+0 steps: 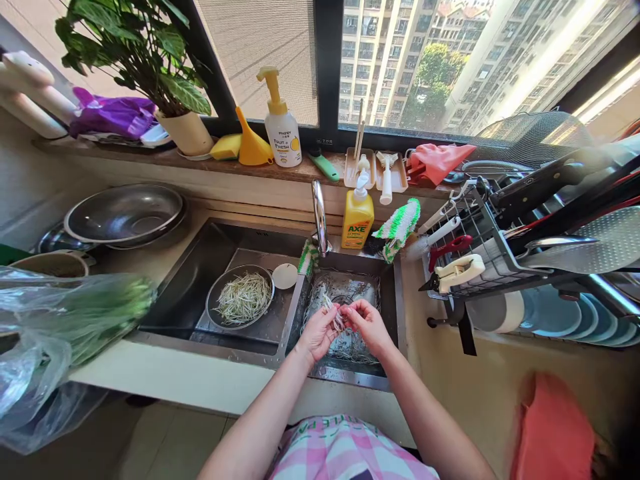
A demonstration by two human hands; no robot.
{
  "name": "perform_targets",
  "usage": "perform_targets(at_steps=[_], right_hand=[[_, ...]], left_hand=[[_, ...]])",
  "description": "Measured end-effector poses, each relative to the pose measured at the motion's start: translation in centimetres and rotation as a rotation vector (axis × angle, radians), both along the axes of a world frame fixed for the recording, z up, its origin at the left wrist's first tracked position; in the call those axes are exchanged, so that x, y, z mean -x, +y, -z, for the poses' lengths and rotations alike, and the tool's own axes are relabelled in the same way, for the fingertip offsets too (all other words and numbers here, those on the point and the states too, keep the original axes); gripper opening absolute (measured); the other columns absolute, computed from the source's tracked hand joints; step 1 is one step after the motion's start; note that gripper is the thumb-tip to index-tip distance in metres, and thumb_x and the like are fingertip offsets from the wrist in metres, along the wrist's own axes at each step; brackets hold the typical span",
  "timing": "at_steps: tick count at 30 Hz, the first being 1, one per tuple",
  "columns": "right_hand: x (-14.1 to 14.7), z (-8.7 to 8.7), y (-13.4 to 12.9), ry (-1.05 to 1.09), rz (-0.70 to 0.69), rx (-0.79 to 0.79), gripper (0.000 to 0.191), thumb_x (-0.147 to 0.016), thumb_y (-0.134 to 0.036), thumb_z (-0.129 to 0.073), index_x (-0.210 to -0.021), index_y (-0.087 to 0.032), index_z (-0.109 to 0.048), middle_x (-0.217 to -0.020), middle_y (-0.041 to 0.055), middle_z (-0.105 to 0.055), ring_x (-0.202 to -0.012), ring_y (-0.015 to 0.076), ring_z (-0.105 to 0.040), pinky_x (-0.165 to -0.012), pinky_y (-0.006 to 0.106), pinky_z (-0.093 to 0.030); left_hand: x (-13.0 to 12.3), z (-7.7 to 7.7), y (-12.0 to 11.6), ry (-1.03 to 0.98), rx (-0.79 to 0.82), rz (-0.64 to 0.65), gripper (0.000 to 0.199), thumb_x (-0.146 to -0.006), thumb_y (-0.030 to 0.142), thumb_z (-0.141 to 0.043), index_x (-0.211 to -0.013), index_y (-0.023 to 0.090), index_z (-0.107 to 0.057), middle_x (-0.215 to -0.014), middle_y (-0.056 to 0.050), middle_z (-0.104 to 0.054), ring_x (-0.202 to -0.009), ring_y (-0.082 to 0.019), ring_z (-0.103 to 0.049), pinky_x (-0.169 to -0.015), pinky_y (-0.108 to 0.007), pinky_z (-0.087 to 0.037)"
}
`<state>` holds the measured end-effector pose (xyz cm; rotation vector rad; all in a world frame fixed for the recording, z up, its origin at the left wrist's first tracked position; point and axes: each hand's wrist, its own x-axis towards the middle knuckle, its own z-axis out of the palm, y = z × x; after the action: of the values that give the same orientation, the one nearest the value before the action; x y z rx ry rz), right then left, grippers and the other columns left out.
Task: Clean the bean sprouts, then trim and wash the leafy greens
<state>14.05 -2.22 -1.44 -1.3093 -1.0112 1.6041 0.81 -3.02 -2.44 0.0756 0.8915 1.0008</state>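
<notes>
Over the right sink basin (399, 313), both hands meet at a small bunch of bean sprouts (327, 302). My left hand (320, 330) is closed around the bunch, whose pale ends stick out past the fingers. With thumb and fingertips pinched, my right hand (369, 325) touches the sprouts at the bunch's right side; whether a single sprout sits in that pinch is too small to make out. Loose strands lie in the wet basin below. In the left basin, a round metal bowl (210, 312) holds a heap of bean sprouts (244, 298).
A faucet (320, 217) rises behind the divider, beside a yellow AXE bottle (357, 220). To the right stands a dish rack (493, 247) with knives and utensils. A plastic bag of green vegetables (100, 320) lies at left, near a large metal basin (125, 213).
</notes>
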Motion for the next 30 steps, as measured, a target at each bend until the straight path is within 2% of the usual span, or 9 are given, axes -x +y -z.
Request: perform_targets(at_steps=[3, 7, 9, 11, 14, 18, 22, 27, 30], right_hand=[[-1.4, 0.6, -0.1, -0.115, -0.005, -0.033, 0.025, -0.073, -0.043, -0.057, -0.075, -0.02, -0.049, -0.071, 0.0014, -0.061, -0.053, 0.0116, -0.051, -0.047, 0.022, -0.038], [-2.6, 1.1, -1.0, -0.553, 0.021, -0.31, 0.009, -0.074, -0.029, -0.057, -0.077, -0.02, -0.058, -0.079, 0.0023, -0.059, -0.062, 0.0128, -0.053, -0.058, 0.025, -0.042], [-2.2, 0.7, -1.6, -0.598, -0.004, -0.403, 0.008, -0.076, -0.025, -0.054, -0.078, -0.02, -0.06, -0.079, 0.0027, -0.059, -0.065, 0.0131, -0.053, -0.061, 0.025, -0.041], [-1.4, 0.2, -2.0, -0.563, -0.038, -0.416, 0.012, -0.079, -0.027, -0.052, -0.076, -0.019, -0.06, -0.074, 0.0024, -0.058, -0.065, 0.013, -0.052, -0.059, 0.024, -0.04], [-0.2, 0.0, -2.2, -0.577, -0.058, -0.363, 0.018, -0.078, -0.032, -0.054, -0.07, -0.018, -0.061, -0.066, 0.0013, -0.056, -0.058, 0.0122, -0.048, -0.054, 0.023, -0.037], [0.4, 1.0, -1.7, -0.597, -0.044, -0.249, 0.021, -0.074, -0.036, -0.057, -0.065, -0.017, -0.061, -0.059, 0.0, -0.055, -0.054, 0.0111, -0.044, -0.051, 0.022, -0.032], [0.7, 1.3, -1.2, -0.369, 0.001, -0.073, 0.018, -0.067, -0.034, -0.059, -0.063, -0.017, -0.059, -0.054, -0.0022, -0.052, -0.049, 0.0089, -0.04, -0.046, 0.02, -0.029], [0.8, 0.4, -1.2, -0.04, 0.053, 0.19, 0.022, -0.065, -0.038, -0.058, -0.062, -0.019, -0.047, -0.047, -0.0079, -0.039, -0.038, 0.0052, -0.027, -0.037, 0.019, -0.019], [0.1, 0.1, -1.2, -0.035, 0.083, 0.165, 0.021, -0.065, -0.037, -0.057, -0.064, -0.019, -0.046, -0.049, -0.0075, -0.04, -0.039, 0.0055, -0.03, -0.037, 0.019, -0.021]], left_hand=[[0.1, -0.1, 0.3, -0.002, 0.007, -0.036, 0.01, -0.079, 0.018, -0.058, -0.086, 0.014, -0.053, -0.1, -0.012, -0.065, -0.087, -0.02, -0.065, -0.075, -0.032, -0.051], [0.1, -0.5, 0.6, 0.003, 0.001, -0.083, 0.007, -0.081, 0.017, -0.055, -0.086, 0.014, -0.052, -0.105, -0.013, -0.064, -0.092, -0.021, -0.064, -0.074, -0.029, -0.051], [-0.1, -0.6, 0.7, 0.008, 0.01, -0.103, 0.006, -0.081, 0.017, -0.055, -0.085, 0.014, -0.052, -0.106, -0.013, -0.064, -0.093, -0.02, -0.063, -0.077, -0.03, -0.05], [-0.4, -0.7, 0.6, 0.011, 0.013, -0.124, 0.007, -0.081, 0.018, -0.056, -0.085, 0.014, -0.053, -0.108, -0.012, -0.063, -0.095, -0.02, -0.063, -0.081, -0.032, -0.049], [-1.0, -0.7, 0.4, 0.017, 0.007, -0.145, 0.01, -0.079, 0.021, -0.058, -0.086, 0.015, -0.053, -0.112, -0.012, -0.062, -0.098, -0.02, -0.061, -0.087, -0.035, -0.047], [-1.5, -0.6, 0.0, 0.015, -0.024, -0.168, 0.014, -0.077, 0.022, -0.062, -0.087, 0.016, -0.054, -0.116, -0.011, -0.06, -0.1, -0.02, -0.06, -0.09, -0.036, -0.044], [-1.7, -0.4, -0.1, 0.0, -0.056, -0.18, 0.015, -0.076, 0.022, -0.063, -0.086, 0.015, -0.054, -0.115, -0.01, -0.061, -0.1, -0.019, -0.059, -0.091, -0.035, -0.043], [-1.4, -0.4, 0.1, 0.011, -0.056, -0.22, 0.014, -0.076, 0.024, -0.063, -0.084, 0.015, -0.055, -0.111, -0.01, -0.063, -0.1, -0.018, -0.06, -0.09, -0.034, -0.043], [-1.2, -0.5, 0.3, 0.016, -0.042, -0.233, 0.014, -0.075, 0.023, -0.064, -0.082, 0.015, -0.056, -0.109, -0.01, -0.064, -0.099, -0.019, -0.06, -0.09, -0.035, -0.043]])
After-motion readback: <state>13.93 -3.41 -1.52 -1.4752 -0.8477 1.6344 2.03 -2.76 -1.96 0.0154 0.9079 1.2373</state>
